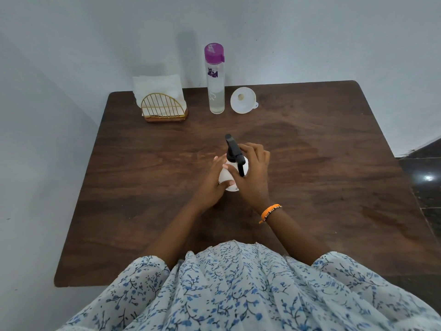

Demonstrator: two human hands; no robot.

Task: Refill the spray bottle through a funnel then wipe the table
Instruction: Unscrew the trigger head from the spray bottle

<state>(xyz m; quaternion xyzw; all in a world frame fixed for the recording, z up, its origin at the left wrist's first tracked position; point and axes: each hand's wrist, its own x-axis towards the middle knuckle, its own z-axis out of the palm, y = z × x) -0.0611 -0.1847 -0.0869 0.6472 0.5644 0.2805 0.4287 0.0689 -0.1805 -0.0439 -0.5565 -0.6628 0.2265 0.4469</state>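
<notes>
A white spray bottle (225, 176) with a black trigger head (233, 149) stands upright in the middle of the brown wooden table (322, 187). My left hand (212, 181) grips its white body from the left. My right hand (254, 170) curls round the black head and neck from the right. A clear water bottle (215, 91) with a purple cap stands at the back of the table, partly filled. Right beside it a white funnel (243, 100) lies on its side. White paper napkins (157, 88) stand in a gold wire holder (164, 109) at the back left.
The table sits in a corner of pale walls at the back and left. Dark tiled floor (424, 177) shows past the table's right edge. My floral-print clothing fills the bottom of the view and covers the table's near edge.
</notes>
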